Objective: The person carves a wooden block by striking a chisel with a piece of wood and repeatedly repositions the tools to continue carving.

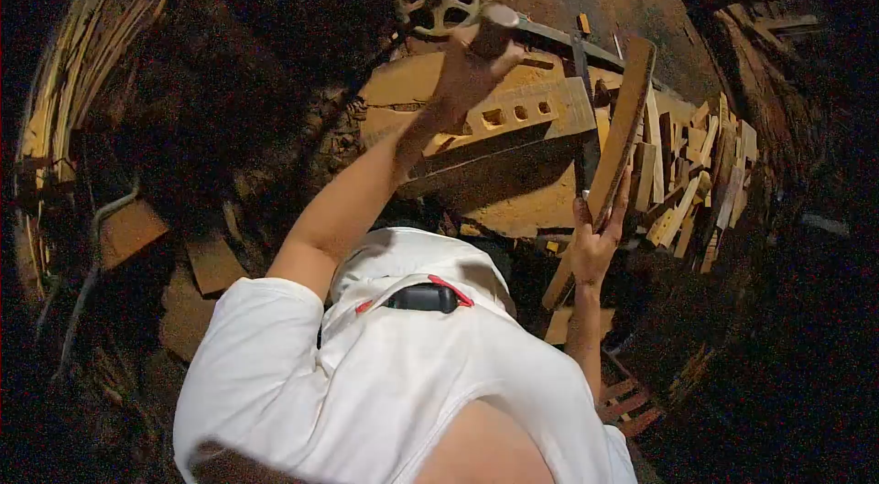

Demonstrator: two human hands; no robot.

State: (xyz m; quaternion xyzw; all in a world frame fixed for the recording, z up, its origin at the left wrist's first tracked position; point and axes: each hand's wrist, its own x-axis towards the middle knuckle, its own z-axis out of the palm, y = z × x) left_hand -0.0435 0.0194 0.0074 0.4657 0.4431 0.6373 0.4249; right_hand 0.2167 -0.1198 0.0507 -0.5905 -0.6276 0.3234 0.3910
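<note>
My left hand (465, 72) is raised over the far side of the workbench, blurred, with its fingers curled round a short dark cylinder with a pale round top (500, 17); I cannot tell what it is. My right hand (595, 246) grips a long narrow wooden board (626, 118) between thumb and fingers, low along its length. The board stands at a slant, its far end reaching up and to the right. Between my hands lies a thick wooden block (569, 108) with several square holes cut along one face.
Behind the block runs a grey metal bar (595, 54), crossed by a dark upright strip (580, 72). A pale spoked wheel (438, 8) is at the back. Several wood offcuts (682, 173) stand bunched on the right. Long thin strips (69, 108) lean at far left.
</note>
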